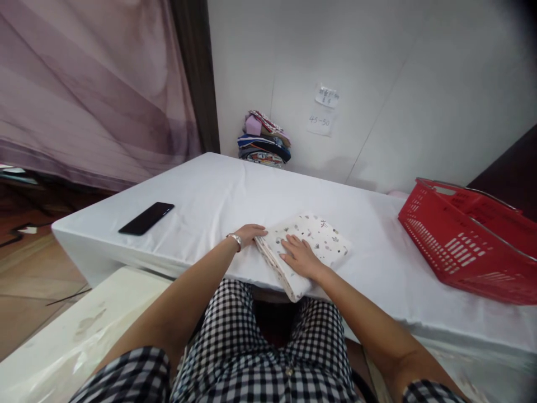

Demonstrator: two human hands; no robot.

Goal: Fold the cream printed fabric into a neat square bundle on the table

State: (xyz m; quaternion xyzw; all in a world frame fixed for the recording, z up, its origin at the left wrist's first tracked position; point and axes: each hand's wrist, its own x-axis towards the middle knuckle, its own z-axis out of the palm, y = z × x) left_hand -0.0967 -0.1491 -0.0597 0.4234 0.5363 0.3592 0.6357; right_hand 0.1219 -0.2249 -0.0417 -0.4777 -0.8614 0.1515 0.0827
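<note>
A folded white cloth (321, 238) printed with small plant-like motifs lies at the front of the table, its near corner reaching past the edge. Its stacked layers show along the left side. My right hand (301, 257) rests flat on top of it, fingers spread. At the cloth's far left corner, the outstretched fingertips of my left hand (251, 232) touch the fold, and a bracelet or watch circles that wrist. Whether the left thumb is under the cloth is hidden.
A black phone (146, 218) lies on the white-covered table (201, 190) to the left. On the right stands a red plastic basket (465, 240) with metal handles. Several folded fabrics (264, 140) are piled against the wall, near taped paper notes (321, 123). A curtain (96, 84) hangs at left.
</note>
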